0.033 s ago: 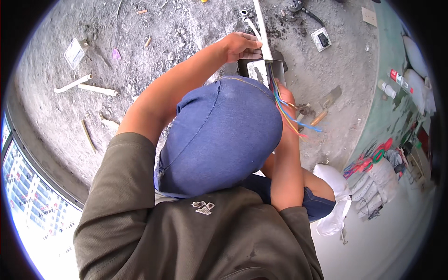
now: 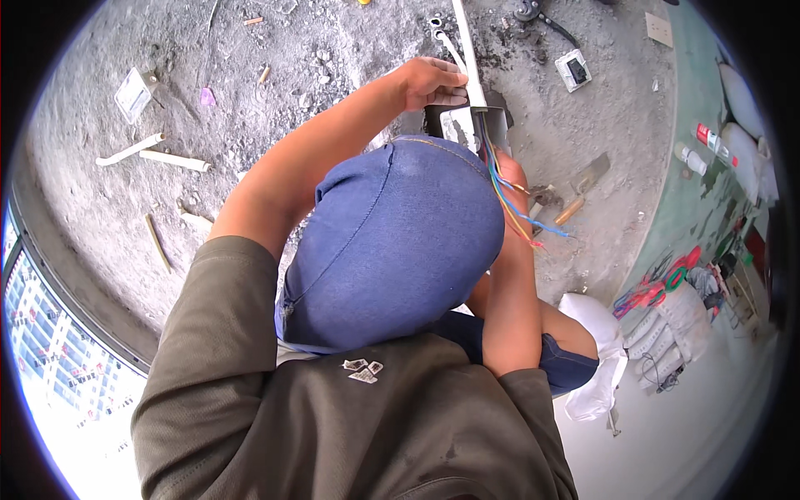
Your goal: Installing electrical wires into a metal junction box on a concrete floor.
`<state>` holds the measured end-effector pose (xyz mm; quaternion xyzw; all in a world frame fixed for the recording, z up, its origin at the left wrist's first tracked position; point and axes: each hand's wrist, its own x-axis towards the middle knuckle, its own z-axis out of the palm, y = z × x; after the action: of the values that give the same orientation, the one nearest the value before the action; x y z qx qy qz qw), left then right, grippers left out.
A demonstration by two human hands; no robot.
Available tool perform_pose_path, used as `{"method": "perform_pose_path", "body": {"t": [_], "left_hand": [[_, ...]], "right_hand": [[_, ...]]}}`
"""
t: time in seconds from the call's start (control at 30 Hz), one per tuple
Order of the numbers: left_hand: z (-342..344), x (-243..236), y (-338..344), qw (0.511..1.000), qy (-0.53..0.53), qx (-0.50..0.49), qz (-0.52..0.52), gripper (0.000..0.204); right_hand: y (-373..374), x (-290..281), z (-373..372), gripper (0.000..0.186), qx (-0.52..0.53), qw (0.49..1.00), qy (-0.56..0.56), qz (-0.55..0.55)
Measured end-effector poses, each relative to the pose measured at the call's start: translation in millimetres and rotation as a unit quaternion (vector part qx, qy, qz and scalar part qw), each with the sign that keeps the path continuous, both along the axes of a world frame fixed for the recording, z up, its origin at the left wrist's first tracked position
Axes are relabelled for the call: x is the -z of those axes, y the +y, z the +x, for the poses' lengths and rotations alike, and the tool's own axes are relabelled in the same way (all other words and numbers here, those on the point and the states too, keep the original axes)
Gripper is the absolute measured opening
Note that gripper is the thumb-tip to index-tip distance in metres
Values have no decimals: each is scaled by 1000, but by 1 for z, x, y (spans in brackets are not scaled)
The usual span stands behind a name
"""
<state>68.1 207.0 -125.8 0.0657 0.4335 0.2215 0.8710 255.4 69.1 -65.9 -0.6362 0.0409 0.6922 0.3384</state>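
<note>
Several wires (image 2: pixel 497 173) were threaded through white pipe (image 2: pixel 469 58), ends unjoined; left hand (image 2: pixel 429 83), right hand (image 2: pixel 510 170) placed alongside (grips couldn't be told).

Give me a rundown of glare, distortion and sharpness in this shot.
Head view: the window at lower left is washed out by glare; head view: fisheye distortion bows the window's edge along the black rim; head view: the left hand and coloured wires look fairly sharp, without evident motion blur.
</note>
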Motion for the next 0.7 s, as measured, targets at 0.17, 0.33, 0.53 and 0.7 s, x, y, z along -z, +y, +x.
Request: {"method": "perform_pose_path", "body": {"t": [0.17, 0.33, 0.53, 0.7], "left_hand": [[-1, -4, 3, 1000, 0, 7, -6, 8], [0, 2, 4, 1000, 5, 12, -2, 9], [-1, 3, -6, 1000, 4, -2, 8, 11], [-4, -3, -7, 996, 45, 74, 25, 17]], "right_hand": [[20, -26, -24, 34, -109, 916, -379, 68], [15, -30, -16, 41, -181, 907, -363, 110], [14, -26, -9, 30, 102, 986, 105, -84], [17, -61, -24, 29, -185, 970, -149, 58]]}}
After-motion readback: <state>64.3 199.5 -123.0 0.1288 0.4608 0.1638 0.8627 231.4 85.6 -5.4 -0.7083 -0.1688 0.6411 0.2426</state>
